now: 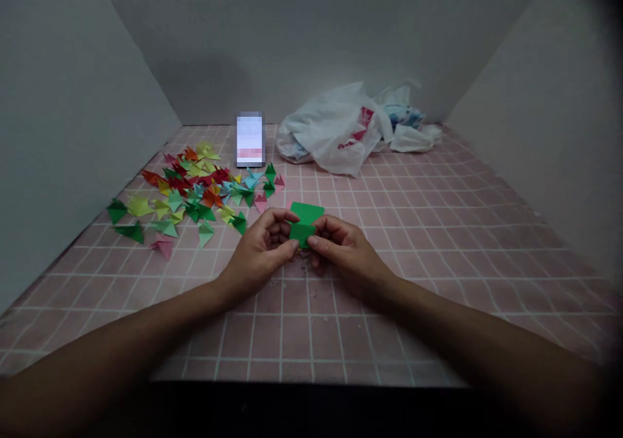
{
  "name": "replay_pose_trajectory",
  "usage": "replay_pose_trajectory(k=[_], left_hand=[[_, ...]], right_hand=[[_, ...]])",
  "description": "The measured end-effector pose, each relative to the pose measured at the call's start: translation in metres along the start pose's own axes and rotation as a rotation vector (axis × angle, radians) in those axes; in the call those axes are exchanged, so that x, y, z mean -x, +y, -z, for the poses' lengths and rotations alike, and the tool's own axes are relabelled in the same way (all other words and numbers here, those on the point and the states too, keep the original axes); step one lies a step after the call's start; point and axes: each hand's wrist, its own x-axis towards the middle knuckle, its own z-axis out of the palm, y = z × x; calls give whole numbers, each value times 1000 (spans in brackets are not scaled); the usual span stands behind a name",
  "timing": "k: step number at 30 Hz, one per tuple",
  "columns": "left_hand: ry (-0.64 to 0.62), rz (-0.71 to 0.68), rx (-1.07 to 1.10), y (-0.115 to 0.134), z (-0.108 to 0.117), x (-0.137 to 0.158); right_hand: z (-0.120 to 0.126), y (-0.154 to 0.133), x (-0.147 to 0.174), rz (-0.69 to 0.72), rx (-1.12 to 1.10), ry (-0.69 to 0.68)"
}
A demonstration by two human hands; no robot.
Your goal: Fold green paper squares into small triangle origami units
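Note:
Between my two hands is a small piece of green paper (302, 231), with a crease or fold edge running across it. My left hand (265, 246) pinches its left side, thumb at the lower edge and fingers curled behind. On the right side, my right hand (341, 246) grips it between thumb and index finger. Beyond the folded part, a flat green sheet (309, 213) shows; whether it is the same piece or lies beneath, I cannot tell. To the left lies a spread of folded paper cranes (199, 194) in red, green, yellow, blue and pink.
A phone with a lit, blurred screen (250, 141) stands upright at the back. Right of it lie a crumpled white plastic bag (335, 130) and a smaller bag (411, 126). A pink checked cloth (438, 230) covers the table, with grey walls (311, 42) around it.

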Motion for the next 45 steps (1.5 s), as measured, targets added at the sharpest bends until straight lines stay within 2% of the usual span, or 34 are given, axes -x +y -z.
replay_pose_trajectory(k=[4, 9, 12, 17, 20, 30, 45], left_hand=[[33, -63, -107, 1, 2, -1], [117, -57, -74, 2, 1, -1], [112, -71, -68, 3, 0, 0], [80, -74, -29, -2, -1, 2], [65, -44, -62, -5, 0, 1], [178, -18, -74, -3, -2, 1], [196, 1, -176, 4, -2, 1]], right_hand=[[0, -1, 0, 10, 20, 24], [0, -2, 1, -17, 95, -12], [0, -2, 1, -7, 126, -36], [-1, -4, 3, -9, 77, 36], [-1, -3, 3, -10, 58, 29], [-2, 1, 3, -27, -9, 48], [-3, 0, 4, -22, 23, 19]])
